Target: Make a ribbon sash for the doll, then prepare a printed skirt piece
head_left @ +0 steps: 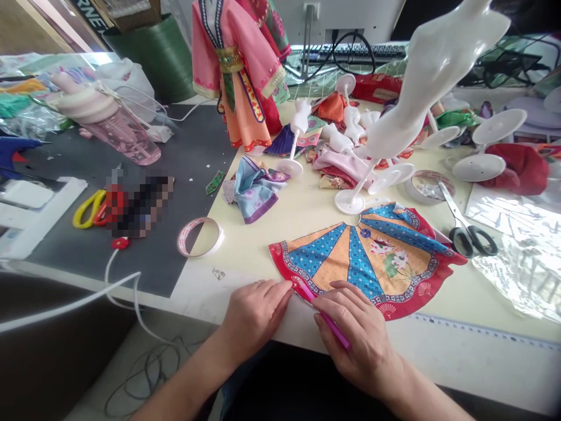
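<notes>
A fan-shaped doll skirt piece [333, 257], with blue and orange panels and a red border, lies spread on the table near its front edge. My left hand [258, 310] is closed, its fingertips pinching the red hem at the near left corner. In my right hand [357, 327] is a slim magenta pen-like tool [335, 330], gripped between thumb and fingers. Its far end touches the red border close to my left fingertips; the exact tip is too small to make out. The skirt piece's right side is slightly folded and rumpled.
Scissors [468, 234] rest against a tape roll [429, 186] on the right. Another tape roll [200, 237] lies left. Behind stand a white mannequin [421, 88], a dressed doll form [239, 76] and fabric scraps. A pink bottle [118, 126] lies tilted at left.
</notes>
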`<state>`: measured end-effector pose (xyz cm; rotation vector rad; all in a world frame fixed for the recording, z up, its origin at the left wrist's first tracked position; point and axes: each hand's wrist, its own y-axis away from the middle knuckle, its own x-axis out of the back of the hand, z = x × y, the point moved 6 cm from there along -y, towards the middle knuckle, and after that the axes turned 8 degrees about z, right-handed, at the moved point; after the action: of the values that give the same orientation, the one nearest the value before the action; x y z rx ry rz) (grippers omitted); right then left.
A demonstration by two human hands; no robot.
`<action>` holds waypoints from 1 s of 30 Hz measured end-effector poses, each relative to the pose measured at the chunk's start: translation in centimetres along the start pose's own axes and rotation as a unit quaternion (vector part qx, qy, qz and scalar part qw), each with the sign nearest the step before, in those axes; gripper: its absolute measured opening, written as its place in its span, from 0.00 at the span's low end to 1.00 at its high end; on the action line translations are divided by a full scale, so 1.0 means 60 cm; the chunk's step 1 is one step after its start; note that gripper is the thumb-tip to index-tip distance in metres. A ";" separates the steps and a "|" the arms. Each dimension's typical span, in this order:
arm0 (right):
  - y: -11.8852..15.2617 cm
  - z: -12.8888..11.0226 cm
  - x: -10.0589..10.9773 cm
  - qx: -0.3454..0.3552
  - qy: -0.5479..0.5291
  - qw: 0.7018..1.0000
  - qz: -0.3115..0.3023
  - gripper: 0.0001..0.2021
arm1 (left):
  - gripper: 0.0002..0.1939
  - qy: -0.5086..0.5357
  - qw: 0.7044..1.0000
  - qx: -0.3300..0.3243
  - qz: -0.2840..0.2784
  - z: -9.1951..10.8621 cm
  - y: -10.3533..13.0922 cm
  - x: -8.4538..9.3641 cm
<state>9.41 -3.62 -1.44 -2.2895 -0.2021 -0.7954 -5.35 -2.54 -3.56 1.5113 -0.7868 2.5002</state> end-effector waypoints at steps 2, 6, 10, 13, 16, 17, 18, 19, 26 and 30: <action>-0.001 0.000 -0.002 0.001 0.002 1.000 -0.003 0.12 | 0.11 0.005 1.000 0.004 -0.001 -0.001 0.001 0.000; -0.002 0.000 -0.004 0.002 0.002 1.000 -0.006 0.12 | 0.11 0.030 0.999 0.012 0.007 -0.004 0.001 0.001; -0.002 0.001 -0.005 0.001 0.000 1.000 -0.015 0.12 | 0.11 0.008 1.000 0.001 0.000 -0.002 0.000 0.000; -0.002 0.001 -0.006 0.001 0.005 1.000 -0.014 0.11 | 0.11 0.000 1.000 0.001 -0.003 -0.001 0.000 0.000; -0.002 0.001 -0.007 0.000 0.010 1.000 -0.018 0.11 | 0.11 0.007 1.000 0.007 -0.002 -0.002 0.000 0.000; -0.002 0.001 -0.008 -0.001 0.010 1.000 -0.020 0.12 | 0.11 0.011 1.000 0.009 -0.001 -0.002 0.000 0.000; -0.003 0.001 -0.008 -0.001 0.009 1.000 -0.022 0.12 | 0.11 0.015 1.000 0.012 0.000 -0.003 0.000 0.001; -0.003 0.001 -0.008 0.000 0.008 1.000 -0.022 0.12 | 0.11 0.020 1.000 0.017 0.000 -0.003 0.000 0.001; -0.001 0.002 -0.009 0.003 0.003 1.000 -0.024 0.12 | 0.14 0.010 1.000 0.020 0.007 -0.002 0.002 0.000; 0.000 0.003 -0.011 0.000 0.002 1.000 -0.030 0.12 | 0.15 -0.050 0.999 -0.017 0.006 0.007 0.004 -0.002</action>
<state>8.99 -3.46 -1.95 -2.2909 -0.2701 -0.8313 -5.04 -2.91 -3.61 1.6345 -0.8511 2.4223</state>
